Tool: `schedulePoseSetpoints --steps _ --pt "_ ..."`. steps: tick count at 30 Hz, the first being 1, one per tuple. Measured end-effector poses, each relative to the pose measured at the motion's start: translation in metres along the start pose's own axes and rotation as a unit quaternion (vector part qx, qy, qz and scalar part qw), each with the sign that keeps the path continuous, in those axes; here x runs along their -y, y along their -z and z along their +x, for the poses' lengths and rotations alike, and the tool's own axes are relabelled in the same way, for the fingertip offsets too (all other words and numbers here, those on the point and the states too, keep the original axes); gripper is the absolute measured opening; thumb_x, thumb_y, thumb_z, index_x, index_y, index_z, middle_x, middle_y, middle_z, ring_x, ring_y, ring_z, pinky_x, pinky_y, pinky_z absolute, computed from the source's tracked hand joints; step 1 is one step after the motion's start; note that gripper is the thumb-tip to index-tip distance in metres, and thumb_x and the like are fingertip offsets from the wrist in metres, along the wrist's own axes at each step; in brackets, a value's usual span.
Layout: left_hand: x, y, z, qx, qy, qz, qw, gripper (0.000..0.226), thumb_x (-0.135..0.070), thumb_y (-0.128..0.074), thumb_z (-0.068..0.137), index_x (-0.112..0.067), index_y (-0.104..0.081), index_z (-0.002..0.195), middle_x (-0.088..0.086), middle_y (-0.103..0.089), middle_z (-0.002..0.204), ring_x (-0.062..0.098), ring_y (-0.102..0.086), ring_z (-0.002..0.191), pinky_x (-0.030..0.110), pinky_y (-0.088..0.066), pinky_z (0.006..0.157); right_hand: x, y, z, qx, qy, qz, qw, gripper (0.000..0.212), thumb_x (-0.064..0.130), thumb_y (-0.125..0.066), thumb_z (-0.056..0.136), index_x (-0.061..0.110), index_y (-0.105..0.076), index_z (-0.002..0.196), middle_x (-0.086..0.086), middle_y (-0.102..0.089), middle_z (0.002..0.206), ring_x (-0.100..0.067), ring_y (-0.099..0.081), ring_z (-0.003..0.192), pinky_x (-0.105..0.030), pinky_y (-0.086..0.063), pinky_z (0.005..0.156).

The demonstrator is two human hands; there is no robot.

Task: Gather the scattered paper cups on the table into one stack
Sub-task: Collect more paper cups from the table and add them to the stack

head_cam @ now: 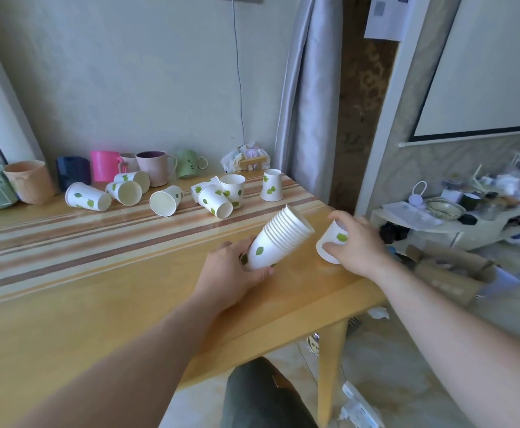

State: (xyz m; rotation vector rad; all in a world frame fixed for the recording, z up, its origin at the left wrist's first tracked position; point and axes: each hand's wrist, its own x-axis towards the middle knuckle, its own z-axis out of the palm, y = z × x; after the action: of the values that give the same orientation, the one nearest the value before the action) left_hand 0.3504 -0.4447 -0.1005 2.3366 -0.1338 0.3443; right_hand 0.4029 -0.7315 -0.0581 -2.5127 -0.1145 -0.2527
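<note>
My left hand (234, 273) grips a tilted stack of white paper cups with green leaves (278, 237), mouths pointing up and to the right. Just right of it, my right hand (359, 245) closes over a single paper cup (332, 240) that rests upside down near the right edge of the wooden table (98, 288). Farther back lie several loose cups: one on its side at the left (87, 196), a pair (127, 188), one facing me (166, 200), a cluster (221, 194), and one standing upside down (272, 185).
Mugs and plastic cups in several colours (104, 169) line the wall at the table's back. A packet (246, 157) sits by a grey curtain (308, 97). To the right stand a cluttered low shelf (456, 211) and a cardboard box (450, 273) on the floor.
</note>
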Motion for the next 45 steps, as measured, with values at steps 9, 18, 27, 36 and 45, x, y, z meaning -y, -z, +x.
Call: schedulePoseSetpoints --steps 9,18,27,36,45 --pt "0.019 0.042 -0.007 -0.024 0.039 0.026 0.999 0.053 -0.058 -0.086 0.077 -0.048 -0.067 0.126 -0.017 -0.073 0.097 0.01 -0.068 0.075 0.027 -0.054 0.066 0.016 -0.025 -0.006 0.074 -0.031 -0.004 0.997 0.084 0.052 -0.088 0.083 0.038 -0.043 0.152 0.003 -0.057 0.14 -0.031 -0.046 0.136 -0.049 -0.047 0.106" --pt "0.067 0.121 -0.02 -0.102 0.1 0.054 0.988 0.061 -0.042 -0.089 0.078 -0.038 -0.067 0.134 -0.014 -0.073 0.098 0.015 -0.065 0.093 0.033 -0.047 0.072 0.121 -0.054 0.007 0.059 -0.075 0.43 0.898 0.066 -0.007 -0.078 0.08 0.033 -0.058 0.129 0.01 -0.068 0.116 -0.022 -0.066 0.116 -0.033 -0.052 0.082" --pt "0.098 0.155 -0.026 -0.107 0.103 0.071 0.986 0.064 -0.04 -0.089 0.074 -0.047 -0.065 0.134 -0.019 -0.075 0.097 0.012 -0.068 0.095 0.035 -0.055 0.079 0.245 -0.113 0.011 0.197 0.046 0.529 0.824 0.048 -0.003 -0.086 0.087 0.011 -0.069 0.131 -0.006 -0.078 0.122 -0.024 -0.075 0.109 -0.038 -0.065 0.072" --pt "0.133 0.159 -0.008 -0.139 0.131 0.04 0.981 0.06 -0.046 -0.089 0.075 -0.049 -0.066 0.131 -0.024 -0.073 0.096 -0.003 -0.062 0.091 0.02 -0.044 0.071 0.223 -0.151 0.035 0.248 0.058 0.411 0.875 0.083 0.015 -0.094 0.077 0.041 -0.056 0.145 -0.003 -0.059 0.145 -0.019 -0.064 0.121 -0.033 -0.053 0.093" --pt "0.155 0.158 0.006 -0.153 0.15 0.024 0.976 0.054 -0.06 -0.087 0.072 -0.053 -0.066 0.121 -0.029 -0.073 0.095 -0.004 -0.059 0.089 0.026 -0.042 0.069 0.183 -0.172 0.113 -0.003 -0.051 0.104 0.993 0.043 0.044 -0.07 0.092 0.03 -0.063 0.132 -0.008 -0.055 0.135 -0.035 -0.064 0.111 -0.035 -0.048 0.078"
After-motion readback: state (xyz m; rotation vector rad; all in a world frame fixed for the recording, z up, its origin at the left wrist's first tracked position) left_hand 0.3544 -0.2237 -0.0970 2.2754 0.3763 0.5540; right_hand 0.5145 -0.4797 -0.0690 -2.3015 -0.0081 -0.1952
